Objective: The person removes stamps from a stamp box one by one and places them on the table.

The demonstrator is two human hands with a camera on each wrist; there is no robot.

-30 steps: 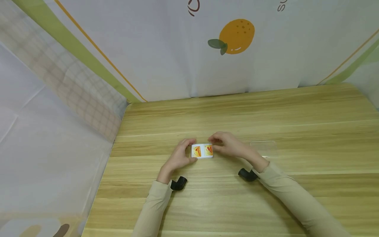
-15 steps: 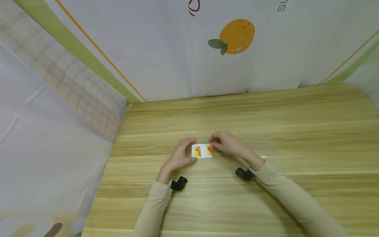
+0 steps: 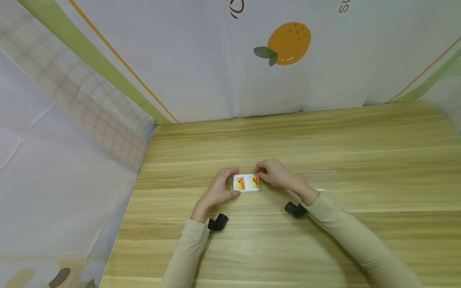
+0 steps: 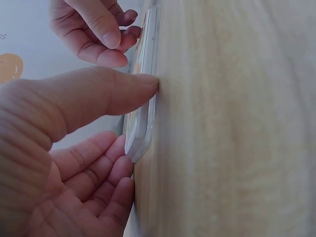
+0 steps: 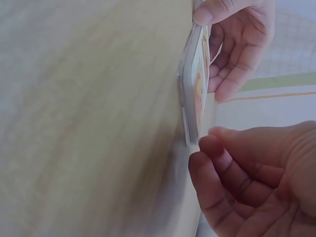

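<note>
The card case [image 3: 246,183] lies in front of you on the wooden table [image 3: 252,256], face up, its long axis running from your left to your right. Your left hand [image 3: 218,188] is the nearer, holding the left end of the case, thumb against its near long side and fingers at the far side. Your right hand [image 3: 275,174] stands at the opposite end, fingers curled, thumb and fingertips drawn close together at the far right corner of the case. The relation on which the handling appears to turn is this diagonal: left end steadied, far right corner under your right fingertips. To the right of the case, well apart, lies a clear panel [image 3: 320,181], its outline faint and its near left corner covered by your right forearm. You cannot tell from the right wrist view whether a card edge sits between your right thumb and fingers or whether they only meet just beside it. The left wrist view shows the case nearly edge-on, with your left thumb crossing its side and hiding part of it. How many layers the case contains is not clear, and its orange-yellow prints are too small to read.
</note>
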